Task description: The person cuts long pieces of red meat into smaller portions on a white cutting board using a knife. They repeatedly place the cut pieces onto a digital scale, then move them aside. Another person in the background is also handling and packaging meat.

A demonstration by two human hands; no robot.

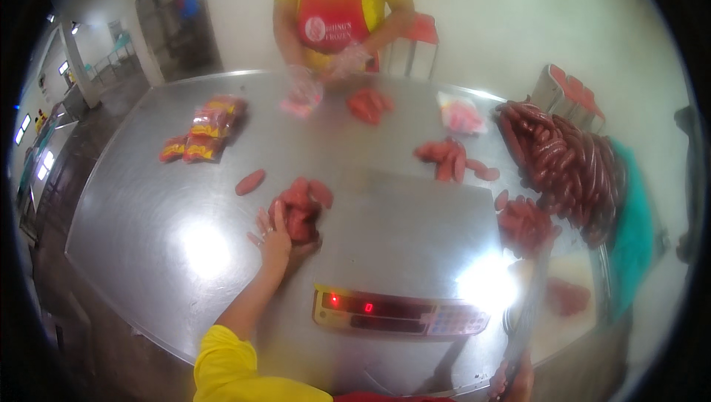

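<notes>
Fingers (279, 214) of the left hand (276, 245) lay spread against a loose heap of sausages (301, 209); uneven pressure might have sent outer ones rolling.

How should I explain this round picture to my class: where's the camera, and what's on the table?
No robot here: a person works with bare hands, and a fisheye camera worn on their head looks down, bending straight edges. The left hand touches a pile of reddish sausages; what is probably the right hand, at the lower right edge, is beside something long, too blurred to name. The metal table carries what looks like a weighing scale, coloured packets and a big heap of darker sausages. Across it stands a co-worker in yellow and red.
</notes>
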